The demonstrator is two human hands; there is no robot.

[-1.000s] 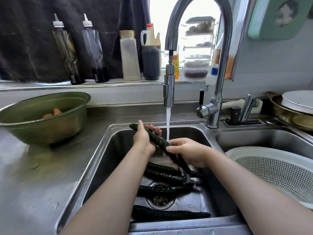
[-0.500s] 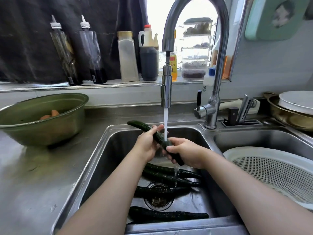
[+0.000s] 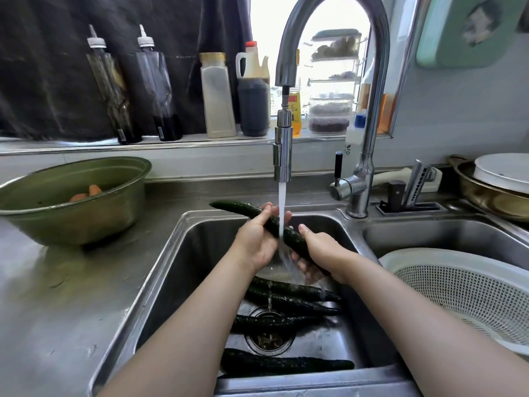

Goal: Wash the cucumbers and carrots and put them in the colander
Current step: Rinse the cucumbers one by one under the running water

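Note:
A long dark green cucumber (image 3: 240,209) lies slanted under the running water of the tap (image 3: 283,156), over the left sink basin (image 3: 183,253). My left hand (image 3: 256,242) grips its middle, and my right hand (image 3: 320,253) grips its lower end. Several more cucumbers (image 3: 286,365) lie on the basin floor around the drain. Orange carrots (image 3: 88,191) sit in a green bowl (image 3: 86,224) on the counter at the left. The white colander (image 3: 469,290) stands in the right basin, and nothing shows in the part of it in view.
Bottles (image 3: 217,96) line the window ledge behind the sink. A knife holder (image 3: 412,193) stands beside the tap base. A metal bowl with a white plate (image 3: 503,179) sits at the far right. The steel counter (image 3: 57,296) stretches to the left.
The held cucumber has slid up and to the left through my hands, so its upper end sticks out further past my left hand. My right hand now grips nearer its lower end.

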